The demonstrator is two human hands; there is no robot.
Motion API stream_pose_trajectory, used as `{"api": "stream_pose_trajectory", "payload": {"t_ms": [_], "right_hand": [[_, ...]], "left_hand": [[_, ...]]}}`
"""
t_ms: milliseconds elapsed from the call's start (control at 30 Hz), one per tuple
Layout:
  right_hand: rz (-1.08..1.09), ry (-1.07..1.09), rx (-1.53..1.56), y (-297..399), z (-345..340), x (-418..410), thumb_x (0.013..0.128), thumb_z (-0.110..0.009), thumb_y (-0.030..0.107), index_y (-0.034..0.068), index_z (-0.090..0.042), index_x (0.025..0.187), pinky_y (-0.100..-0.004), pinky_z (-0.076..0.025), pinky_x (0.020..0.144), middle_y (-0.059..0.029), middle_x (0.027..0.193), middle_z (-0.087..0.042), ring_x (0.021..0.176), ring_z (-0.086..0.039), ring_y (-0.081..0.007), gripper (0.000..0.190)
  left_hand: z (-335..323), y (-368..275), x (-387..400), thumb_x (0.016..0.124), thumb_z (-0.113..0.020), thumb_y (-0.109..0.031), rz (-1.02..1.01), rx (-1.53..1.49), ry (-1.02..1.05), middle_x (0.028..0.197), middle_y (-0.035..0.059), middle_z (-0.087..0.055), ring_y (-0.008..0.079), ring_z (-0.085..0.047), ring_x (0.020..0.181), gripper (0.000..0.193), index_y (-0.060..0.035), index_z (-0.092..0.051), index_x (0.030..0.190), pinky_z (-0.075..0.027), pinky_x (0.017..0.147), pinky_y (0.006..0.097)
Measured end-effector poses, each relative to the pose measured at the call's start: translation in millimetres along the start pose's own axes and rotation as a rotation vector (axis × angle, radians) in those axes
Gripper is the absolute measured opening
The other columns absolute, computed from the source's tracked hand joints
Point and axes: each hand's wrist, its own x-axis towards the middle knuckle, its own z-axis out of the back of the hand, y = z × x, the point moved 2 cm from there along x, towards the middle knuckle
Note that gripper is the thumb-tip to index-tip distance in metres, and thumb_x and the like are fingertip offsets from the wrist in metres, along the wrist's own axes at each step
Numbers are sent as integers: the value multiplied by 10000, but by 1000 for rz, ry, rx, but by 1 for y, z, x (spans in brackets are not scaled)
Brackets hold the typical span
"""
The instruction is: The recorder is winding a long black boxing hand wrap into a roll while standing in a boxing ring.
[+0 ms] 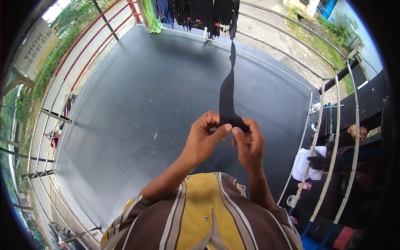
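Observation:
A long black cloth hand wrap (pixel 227 90) stretches from the ring ropes down to my hands. Its near end is pinched in my left hand (pixel 204 136) on one side and in my right hand (pixel 250 139) on the other, thumbs on top and close together. The band lies broad near my fingers and narrows with a twist towards the far ropes. Up there it meets a row of black wraps (pixel 200 14) hanging over the rope. Light green wraps (pixel 150 15) and blue ones (pixel 162 12) hang to their left.
A dark grey boxing ring floor (pixel 131 103) spreads around me, edged by white ropes (pixel 336 134) and red ropes (pixel 97 29). Beyond the right ropes are a person in white (pixel 307 162) and another person in black (pixel 347 137). A pink bottle (pixel 304 186) stands near them. A banner (pixel 36 47) bears writing.

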Motion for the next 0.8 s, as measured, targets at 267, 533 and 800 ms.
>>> {"api": "stream_pose_trajectory", "payload": {"t_ms": [267, 533, 800], "right_hand": [[138, 13, 54, -4, 5, 14, 944, -641, 127, -25, -562, 1072, -204, -434, 541, -34, 781, -606, 619, -530, -58, 214], [125, -34, 8, -16, -2, 20, 951, -637, 160, -28, -574, 1078, -196, -417, 530, -7, 710, -600, 595, -518, -45, 235], [127, -35, 76, -22, -19, 21, 973, -591, 117, -22, -552, 1083, -190, -403, 529, -10, 786, -601, 621, -517, -39, 181]], "left_hand": [[-4, 7, 11, 930, -660, -108, 48, -100, -49, 910, 14, -633, 79, -597, 816, 86, -59, -600, 969, -541, 667, 242], [0, 9, 17, 928, -662, -111, 266, -111, -81, 912, 16, -635, 76, -597, 832, 98, -45, -603, 971, -534, 684, 245], [13, 10, 15, 954, -630, -145, 404, -213, -124, 908, 15, -627, 69, -592, 832, 125, -34, -604, 1007, -536, 675, 246]]}}
